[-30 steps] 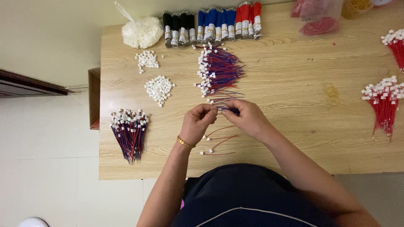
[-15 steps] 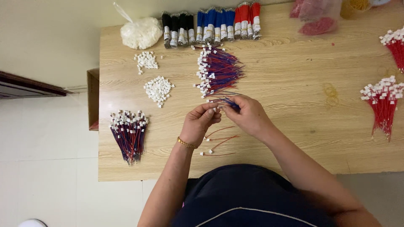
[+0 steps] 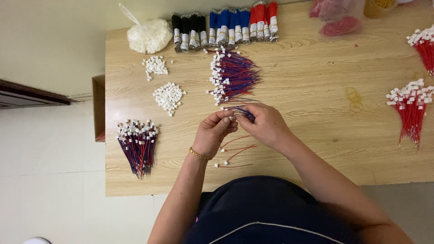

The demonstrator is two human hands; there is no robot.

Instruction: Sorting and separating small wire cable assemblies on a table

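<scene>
Pinching a tiny white connector point(image 3: 231, 118) between thumb and fingertips, left hand point(image 3: 216, 133), at the centre of the wooden table point(image 3: 316, 90). Gripping thin blue and red wires point(image 3: 244, 110) at the connector's 1 o'clock, right hand point(image 3: 266, 126), fingers curled tight around the strands, knuckles up. Both hands nearly touching, wrists angled inward from 6 o'clock, forearms converging above the dark-clothed lap; gold bracelet point(image 3: 199, 155) on the left wrist.

Risks, as a judgement: easily dropped, so small a connector, if the left pinch loosens; likely bent or missed, a wire end, if pushed in off-axis, given the limp strands. Possibly snagged by the right wrist and dragged off the near edge, the loose red leads point(image 3: 235, 151) lying at 6 o'clock just below the hands. Possibly tangled too, the fanned bundle of blue and red wires point(image 3: 233, 77) at 12 o'clock, close to the working fingers.

Further out: heap of white connectors point(image 3: 168, 97) at 10 o'clock, finished bundle point(image 3: 138, 147) at 8 o'clock, red bundles point(image 3: 409, 110) at 3 o'clock.
</scene>
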